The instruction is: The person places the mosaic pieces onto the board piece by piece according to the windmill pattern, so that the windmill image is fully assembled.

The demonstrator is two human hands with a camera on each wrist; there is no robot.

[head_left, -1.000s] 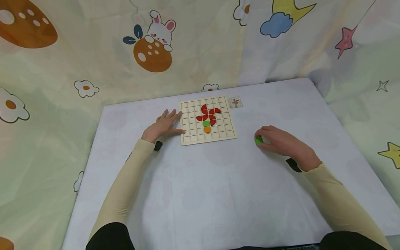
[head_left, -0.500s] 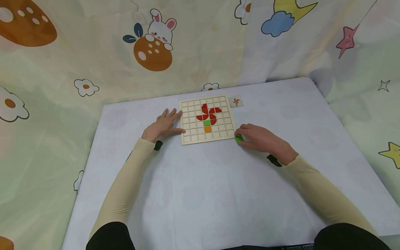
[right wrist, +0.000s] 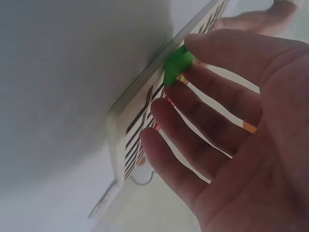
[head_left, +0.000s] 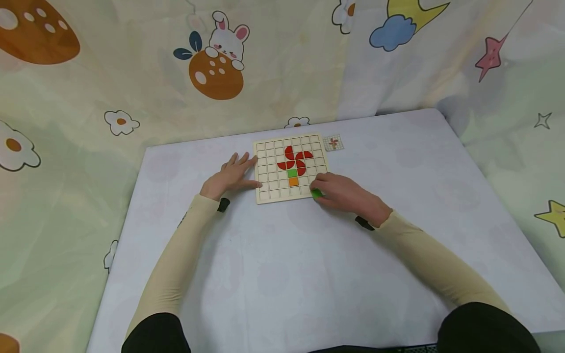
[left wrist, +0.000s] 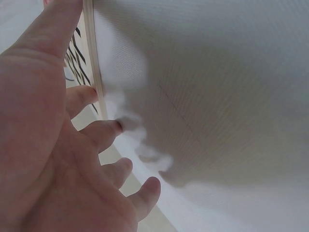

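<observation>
A wooden grid board lies toward the back of the table, with red curved pieces set in a pinwheel on it. Below the pinwheel sit a green square tile and, under that, an orange square tile. My left hand rests at the board's left edge, fingers spread and straight, thumb touching the rim. Between thumb and fingers my right hand pinches a green piece over the board's lower right corner. Its exact shape is partly hidden by the fingers.
A small pattern card showing a red pinwheel lies beside the board's upper right corner. The white-covered table meets a printed cloth backdrop behind and at the sides.
My right hand has moved left with the green piece, from the table right of the board to its lower right corner. The left hand has stayed in place.
</observation>
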